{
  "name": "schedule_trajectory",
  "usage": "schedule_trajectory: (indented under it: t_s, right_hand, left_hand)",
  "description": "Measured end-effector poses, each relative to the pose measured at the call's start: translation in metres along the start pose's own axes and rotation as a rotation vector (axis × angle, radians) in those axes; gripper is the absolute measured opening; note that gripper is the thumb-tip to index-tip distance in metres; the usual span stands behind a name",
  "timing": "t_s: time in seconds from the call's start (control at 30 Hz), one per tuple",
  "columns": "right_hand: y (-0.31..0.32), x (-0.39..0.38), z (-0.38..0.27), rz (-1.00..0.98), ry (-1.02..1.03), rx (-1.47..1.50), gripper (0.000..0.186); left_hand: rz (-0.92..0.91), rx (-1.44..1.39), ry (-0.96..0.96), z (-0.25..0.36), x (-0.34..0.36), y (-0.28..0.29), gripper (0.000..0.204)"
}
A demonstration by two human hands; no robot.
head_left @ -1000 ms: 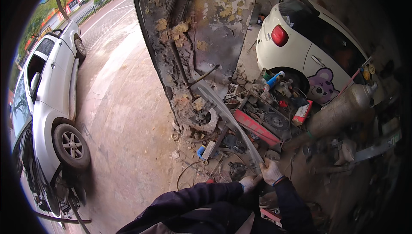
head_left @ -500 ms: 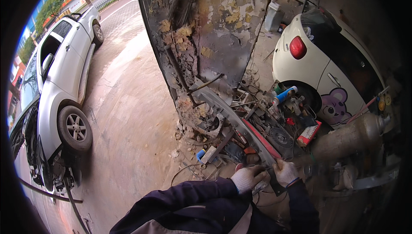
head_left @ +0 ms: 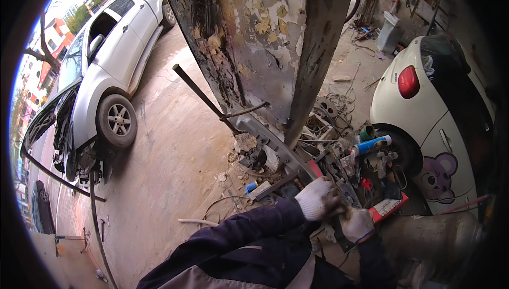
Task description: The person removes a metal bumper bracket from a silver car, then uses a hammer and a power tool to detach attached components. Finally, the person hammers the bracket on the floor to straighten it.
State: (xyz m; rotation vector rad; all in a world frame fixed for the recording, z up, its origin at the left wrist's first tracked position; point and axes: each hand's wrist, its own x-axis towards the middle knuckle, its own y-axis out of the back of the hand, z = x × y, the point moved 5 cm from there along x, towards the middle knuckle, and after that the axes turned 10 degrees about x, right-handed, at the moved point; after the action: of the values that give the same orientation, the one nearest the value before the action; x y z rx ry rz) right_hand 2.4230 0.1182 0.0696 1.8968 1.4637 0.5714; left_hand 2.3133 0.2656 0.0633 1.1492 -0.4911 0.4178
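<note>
A long grey perforated metal strip [head_left: 281, 150] slants from the foot of the pillar down to my hands. My left hand [head_left: 317, 200], in a white knitted glove, is closed over its near end, fingers curled towards the right. Just below and to the right, my right hand [head_left: 356, 225], gloved too, is closed with thumb and fingers pinched together where the strip runs down to it. The two hands almost touch, and they hide the strip's end. Beside the strip, a flat red piece [head_left: 314, 168] shows partly behind my left hand.
A peeling pillar [head_left: 265, 40] stands ahead, with a dark rod [head_left: 204, 95] leaning near its foot. Scrap, a blue can [head_left: 372, 145] and a red-and-white box [head_left: 389, 207] lie right. A gas cylinder [head_left: 432, 236] and cream car [head_left: 424, 109] flank them. A silver pickup [head_left: 101, 77] stands left.
My left hand has moved up and right onto the strip. My right hand has shifted slightly down. The view has turned, so the pillar and both cars sit differently.
</note>
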Motion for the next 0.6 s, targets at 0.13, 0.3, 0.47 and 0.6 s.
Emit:
schedule_trajectory:
  t_s: [0.13, 0.3, 0.47, 0.6]
  right_hand:
    - [-0.008, 0.051, 0.019, -0.058, 0.11, -0.076, 0.023]
    - [0.005, 0.092, 0.029, -0.113, 0.116, 0.013, 0.016]
    - [0.027, 0.131, 0.022, -0.197, 0.236, -0.159, 0.014]
    - [0.046, 0.168, 0.02, -0.256, 0.305, -0.112, 0.019]
  left_hand:
    - [0.011, 0.174, 0.141, -0.038, 0.018, -0.015, 0.033]
    - [0.011, 0.197, 0.11, -0.069, 0.036, -0.014, 0.035]
    - [0.069, 0.222, 0.159, -0.086, 0.058, -0.01, 0.035]
    - [0.004, 0.229, 0.282, -0.112, 0.074, -0.011, 0.043]
